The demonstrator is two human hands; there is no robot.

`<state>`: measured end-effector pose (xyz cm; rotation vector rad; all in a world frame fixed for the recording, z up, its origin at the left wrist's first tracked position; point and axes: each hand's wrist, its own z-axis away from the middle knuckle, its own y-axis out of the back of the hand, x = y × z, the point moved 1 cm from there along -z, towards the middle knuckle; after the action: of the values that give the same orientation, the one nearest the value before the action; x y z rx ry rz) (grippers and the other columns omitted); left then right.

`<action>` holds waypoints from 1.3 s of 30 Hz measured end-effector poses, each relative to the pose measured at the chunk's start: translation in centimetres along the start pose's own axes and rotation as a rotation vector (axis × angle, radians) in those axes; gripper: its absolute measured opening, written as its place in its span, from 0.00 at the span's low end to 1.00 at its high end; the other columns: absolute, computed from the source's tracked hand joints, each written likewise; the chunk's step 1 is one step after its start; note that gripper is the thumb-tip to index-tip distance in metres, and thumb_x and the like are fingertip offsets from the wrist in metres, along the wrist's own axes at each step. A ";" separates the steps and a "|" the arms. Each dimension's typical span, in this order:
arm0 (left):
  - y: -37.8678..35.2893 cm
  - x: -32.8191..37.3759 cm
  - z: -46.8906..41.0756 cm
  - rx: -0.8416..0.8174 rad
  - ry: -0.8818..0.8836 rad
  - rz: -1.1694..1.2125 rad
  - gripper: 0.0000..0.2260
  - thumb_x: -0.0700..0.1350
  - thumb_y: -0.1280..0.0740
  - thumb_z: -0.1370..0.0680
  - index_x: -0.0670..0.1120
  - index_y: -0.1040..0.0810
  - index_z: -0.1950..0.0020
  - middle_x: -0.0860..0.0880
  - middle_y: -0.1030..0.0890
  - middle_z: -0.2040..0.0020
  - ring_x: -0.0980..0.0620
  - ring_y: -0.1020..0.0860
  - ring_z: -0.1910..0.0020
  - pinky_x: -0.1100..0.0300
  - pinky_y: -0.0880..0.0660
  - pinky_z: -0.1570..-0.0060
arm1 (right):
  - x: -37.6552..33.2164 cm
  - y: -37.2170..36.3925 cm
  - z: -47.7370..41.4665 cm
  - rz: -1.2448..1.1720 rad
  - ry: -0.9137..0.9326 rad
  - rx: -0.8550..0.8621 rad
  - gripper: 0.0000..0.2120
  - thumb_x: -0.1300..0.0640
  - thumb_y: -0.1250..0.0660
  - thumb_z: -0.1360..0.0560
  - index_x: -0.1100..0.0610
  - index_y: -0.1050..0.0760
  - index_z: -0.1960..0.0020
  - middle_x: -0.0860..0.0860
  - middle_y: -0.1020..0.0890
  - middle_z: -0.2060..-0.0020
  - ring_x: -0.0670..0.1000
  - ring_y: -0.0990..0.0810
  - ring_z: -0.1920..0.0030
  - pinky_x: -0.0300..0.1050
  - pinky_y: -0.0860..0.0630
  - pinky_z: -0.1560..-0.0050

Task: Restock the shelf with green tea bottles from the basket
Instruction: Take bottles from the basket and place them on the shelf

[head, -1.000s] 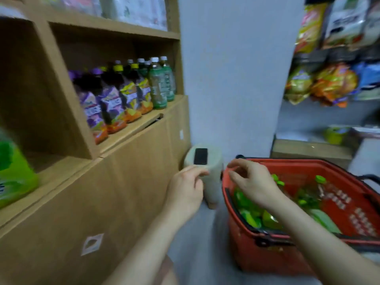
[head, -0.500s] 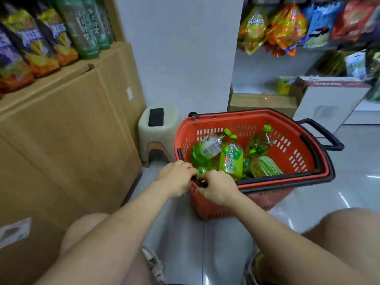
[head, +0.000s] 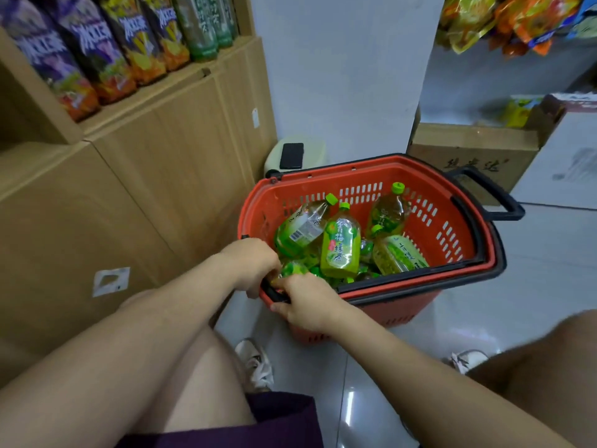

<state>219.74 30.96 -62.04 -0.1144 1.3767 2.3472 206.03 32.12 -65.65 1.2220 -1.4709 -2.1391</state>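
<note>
While green tea bottles (head: 340, 245) fill the basket (head: 452, 227), both hands' grips, left hand (head: 255, 265) and right hand (head: 307, 300), clasp its rim.

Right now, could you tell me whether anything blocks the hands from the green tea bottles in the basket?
Nothing visible does. Both the left hand and right hand sit at the red basket's near rim, and the green tea bottles lie uncovered inside.

Bare forearms, sleeveless in view; purple shorts (head: 277, 421); white sneakers (head: 256, 363), apparently laced.
</note>
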 end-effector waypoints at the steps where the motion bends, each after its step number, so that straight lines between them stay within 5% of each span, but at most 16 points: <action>1: -0.5 -0.4 0.6 -0.031 -0.004 -0.007 0.14 0.48 0.25 0.38 0.51 0.22 0.55 0.50 0.20 0.60 0.46 0.23 0.60 0.53 0.23 0.59 | -0.5 -0.3 -0.1 -0.033 0.028 -0.043 0.13 0.51 0.34 0.26 0.57 0.23 0.45 0.59 0.18 0.51 0.62 0.21 0.49 0.48 0.29 0.56; 4: -2.0 -1.3 2.1 -0.128 0.010 0.000 0.16 0.46 0.25 0.34 0.51 0.21 0.48 0.50 0.19 0.55 0.46 0.21 0.56 0.56 0.25 0.60 | -1.0 0.0 -0.8 -0.179 0.029 -0.133 0.15 0.51 0.33 0.26 0.55 0.23 0.41 0.55 0.17 0.48 0.56 0.20 0.47 0.49 0.24 0.47; 7: -1.9 -1.6 1.9 -0.249 0.050 0.053 0.14 0.41 0.32 0.27 0.47 0.23 0.42 0.47 0.20 0.51 0.45 0.22 0.56 0.55 0.27 0.61 | 1.3 2.5 -3.1 -0.057 -0.071 -0.023 0.26 0.49 0.34 0.25 0.53 0.33 0.30 0.54 0.20 0.40 0.56 0.21 0.41 0.51 0.24 0.42; 10: -0.5 -2.2 -1.3 -0.012 0.127 0.181 0.15 0.41 0.34 0.27 0.49 0.25 0.41 0.48 0.22 0.48 0.44 0.23 0.50 0.55 0.27 0.60 | 4.5 5.2 -6.3 0.051 -0.190 0.064 0.31 0.48 0.34 0.25 0.53 0.41 0.26 0.56 0.23 0.37 0.59 0.24 0.39 0.53 0.25 0.42; 13: -1.1 -3.4 -6.5 0.280 0.243 0.439 0.26 0.42 0.32 0.28 0.49 0.33 0.31 0.47 0.27 0.37 0.43 0.29 0.37 0.49 0.26 0.45 | 7.8 5.7 -9.6 0.034 -0.263 0.052 0.36 0.47 0.35 0.25 0.55 0.48 0.24 0.60 0.26 0.35 0.61 0.26 0.37 0.53 0.28 0.38; 18: -5.2 -4.7 -12.2 0.224 0.492 0.697 0.49 0.54 0.25 0.31 0.51 0.56 0.23 0.48 0.48 0.22 0.42 0.46 0.25 0.44 0.38 0.30 | 13.5 5.0 -13.5 0.153 -0.504 0.147 0.47 0.40 0.31 0.30 0.44 0.61 0.24 0.57 0.48 0.24 0.62 0.45 0.25 0.65 0.37 0.31; 21: -7.5 -6.1 -13.2 0.201 0.551 0.761 0.50 0.55 0.25 0.33 0.53 0.57 0.23 0.51 0.51 0.22 0.41 0.46 0.25 0.41 0.36 0.32 | 16.3 4.6 -15.5 0.058 -0.550 0.202 0.46 0.44 0.30 0.29 0.44 0.60 0.24 0.56 0.51 0.23 0.62 0.49 0.24 0.64 0.39 0.30; 26: -7.6 -6.3 -13.2 0.223 0.567 0.808 0.49 0.51 0.22 0.35 0.55 0.51 0.25 0.47 0.49 0.23 0.40 0.41 0.27 0.45 0.32 0.34 | 17.5 5.0 -17.3 -0.096 -0.578 0.435 0.29 0.55 0.33 0.25 0.55 0.39 0.27 0.57 0.33 0.34 0.59 0.26 0.39 0.51 0.26 0.41; 30: -8.1 -5.8 -12.5 0.192 0.586 0.821 0.49 0.51 0.22 0.38 0.59 0.52 0.28 0.46 0.48 0.24 0.41 0.42 0.27 0.42 0.31 0.36 | 17.4 4.4 -16.8 -0.192 -0.580 0.362 0.33 0.46 0.26 0.32 0.54 0.31 0.30 0.55 0.30 0.37 0.57 0.30 0.35 0.52 0.30 0.36; 34: -7.8 -5.4 -11.4 0.250 0.602 0.691 0.46 0.51 0.25 0.35 0.61 0.53 0.28 0.46 0.42 0.27 0.40 0.38 0.31 0.41 0.28 0.41 | 17.2 2.1 -16.1 -0.314 -0.643 0.178 0.41 0.46 0.22 0.37 0.41 0.38 0.30 0.55 0.38 0.30 0.61 0.37 0.31 0.62 0.36 0.31; 39: -8.2 -5.5 -11.1 0.219 0.628 0.676 0.45 0.52 0.27 0.32 0.64 0.57 0.29 0.44 0.39 0.30 0.39 0.34 0.35 0.39 0.27 0.44 | 17.9 1.4 -15.7 -0.088 -0.572 0.158 0.45 0.58 0.24 0.33 0.44 0.47 0.27 0.59 0.33 0.33 0.64 0.29 0.36 0.60 0.29 0.36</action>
<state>226.43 23.28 -72.91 -0.4048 2.2499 2.8012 206.77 10.24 -75.12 0.7533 -1.8621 -2.6169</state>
